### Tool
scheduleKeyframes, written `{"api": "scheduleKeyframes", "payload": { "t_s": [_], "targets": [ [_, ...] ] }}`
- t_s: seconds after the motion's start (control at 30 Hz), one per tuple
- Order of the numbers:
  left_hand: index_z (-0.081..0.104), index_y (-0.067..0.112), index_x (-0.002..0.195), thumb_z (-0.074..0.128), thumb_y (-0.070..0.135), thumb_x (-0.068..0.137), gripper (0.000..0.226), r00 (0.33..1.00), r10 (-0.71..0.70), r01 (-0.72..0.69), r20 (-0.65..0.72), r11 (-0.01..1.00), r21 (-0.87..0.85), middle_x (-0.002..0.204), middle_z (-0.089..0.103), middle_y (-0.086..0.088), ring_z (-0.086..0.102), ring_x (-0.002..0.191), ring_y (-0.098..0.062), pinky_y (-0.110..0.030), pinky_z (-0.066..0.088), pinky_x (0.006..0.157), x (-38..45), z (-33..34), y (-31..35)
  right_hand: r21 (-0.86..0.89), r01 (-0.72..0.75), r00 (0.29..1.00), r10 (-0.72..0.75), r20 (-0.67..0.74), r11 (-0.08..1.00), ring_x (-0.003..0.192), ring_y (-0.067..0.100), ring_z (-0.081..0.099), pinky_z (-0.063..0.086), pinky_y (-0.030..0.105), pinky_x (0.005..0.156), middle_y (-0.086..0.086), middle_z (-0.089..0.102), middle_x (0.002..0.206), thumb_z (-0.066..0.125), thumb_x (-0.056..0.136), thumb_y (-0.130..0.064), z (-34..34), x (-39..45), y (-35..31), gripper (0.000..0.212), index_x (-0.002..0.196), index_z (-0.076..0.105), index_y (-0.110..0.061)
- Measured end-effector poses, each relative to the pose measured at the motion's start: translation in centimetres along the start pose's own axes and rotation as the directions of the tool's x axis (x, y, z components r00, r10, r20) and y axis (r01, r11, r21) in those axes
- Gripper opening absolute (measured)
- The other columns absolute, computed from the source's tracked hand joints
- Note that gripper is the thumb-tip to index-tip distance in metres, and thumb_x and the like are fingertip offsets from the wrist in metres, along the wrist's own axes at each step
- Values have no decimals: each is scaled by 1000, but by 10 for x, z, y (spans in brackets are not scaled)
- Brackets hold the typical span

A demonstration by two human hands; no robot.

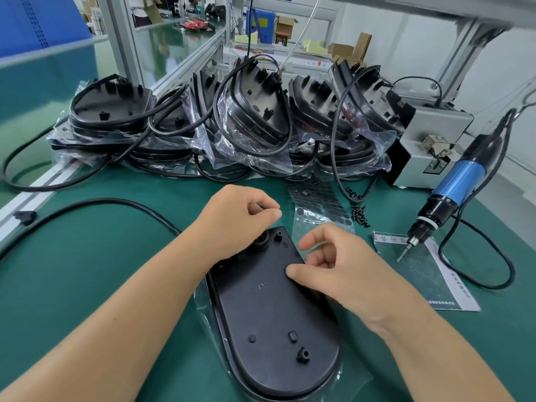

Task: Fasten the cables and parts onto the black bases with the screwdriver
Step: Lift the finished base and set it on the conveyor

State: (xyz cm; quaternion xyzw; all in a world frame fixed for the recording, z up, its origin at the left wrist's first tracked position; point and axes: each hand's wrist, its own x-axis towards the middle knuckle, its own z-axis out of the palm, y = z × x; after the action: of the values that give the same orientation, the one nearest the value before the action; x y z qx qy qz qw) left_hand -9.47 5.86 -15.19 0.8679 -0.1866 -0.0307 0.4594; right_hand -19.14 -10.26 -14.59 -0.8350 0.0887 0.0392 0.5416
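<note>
We see a black base lying flat on the green counter, on top of a clear plastic bag, and we take this base as our landmark. Our left hand is over the far end of the base, with the fingers curled and the thumb meeting the fingertips; something small may be pinched there, but we cannot tell what. Just under this hand a round black part sits on the far end of the base. Our right hand is at the right edge of the base, fingers bent, the thumb tip touching the base surface; we cannot tell if it holds anything.

A black cable curves over the counter to the left of the base. To the right of the base the blue screwdriver stands tilted, its tip resting on a printed sheet. Between the base and the screwdriver lie a sheet of black round pads and some small black screws. Behind the base there is a pile of other black bases with cables in plastic bags, and a grey box to the right of the pile.
</note>
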Motion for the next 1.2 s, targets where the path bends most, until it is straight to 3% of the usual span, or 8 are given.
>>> {"api": "scheduleKeyframes", "payload": {
  "t_s": [0.27,0.37,0.47,0.53,0.73,0.93,1.07,1.2],
  "targets": [
    [74,30,91,67,25,87,10,1000,12,-13,-29,998,-65,79,72,6,68,80,-16,-32,55,81,-1,-5,2,98,-131,989,123,82,987,59,11,50,38,20,49,0,56,72,78,79,-22,-1,9,5,23,88,57,-20],
    [74,33,88,68,28,86,8,998,1,-9,-67,994,-113,78,72,4,67,80,-19,-22,52,68,-2,-18,-3,170,-151,985,134,107,974,63,13,51,39,20,49,2,58,74,72,85,-13,-5,9,5,15,87,58,-18],
    [74,33,88,68,28,86,9,997,-21,12,-76,993,-120,80,72,4,67,81,-19,-20,49,64,-6,-27,-10,136,-129,990,118,81,982,64,11,53,40,21,51,0,59,74,76,80,-28,-2,8,5,21,87,59,-18],
    [74,33,89,68,25,87,11,998,-19,14,-57,995,-97,78,72,4,67,82,-20,-26,51,73,-11,-25,-12,18,-91,995,90,39,996,64,11,52,40,22,54,-2,57,73,79,76,-33,1,9,5,29,91,59,-18],
    [70,35,102,51,11,96,31,1000,13,-8,-27,988,154,94,72,14,67,86,-24,-34,54,83,-30,-46,-23,-59,-42,999,42,1,997,64,11,57,47,22,54,-2,63,71,68,88,-23,-13,4,4,6,89,63,-20],
    [63,32,123,42,-2,88,53,984,-163,176,-76,784,595,130,61,3,56,116,-21,-24,40,94,-45,-93,-59,-241,90,988,-118,-104,966,77,18,66,53,34,73,-3,70,77,63,88,-30,-16,-7,-7,11,79,66,-25],
    [57,36,129,50,15,92,43,966,-204,256,-157,700,666,130,59,2,52,120,-23,-36,46,97,-53,-103,-72,-344,272,935,-332,-129,899,75,4,62,50,25,76,-12,67,76,63,86,-28,11,-9,-37,12,75,66,-27],
    [56,30,125,49,21,92,34,892,-227,453,-392,443,774,124,55,-2,49,119,-26,-40,44,88,-68,-120,-84,-382,376,899,-432,-70,844,79,1,60,51,26,80,-13,67,79,61,89,-31,35,-11,-64,11,80,66,-27]
  ]
}}
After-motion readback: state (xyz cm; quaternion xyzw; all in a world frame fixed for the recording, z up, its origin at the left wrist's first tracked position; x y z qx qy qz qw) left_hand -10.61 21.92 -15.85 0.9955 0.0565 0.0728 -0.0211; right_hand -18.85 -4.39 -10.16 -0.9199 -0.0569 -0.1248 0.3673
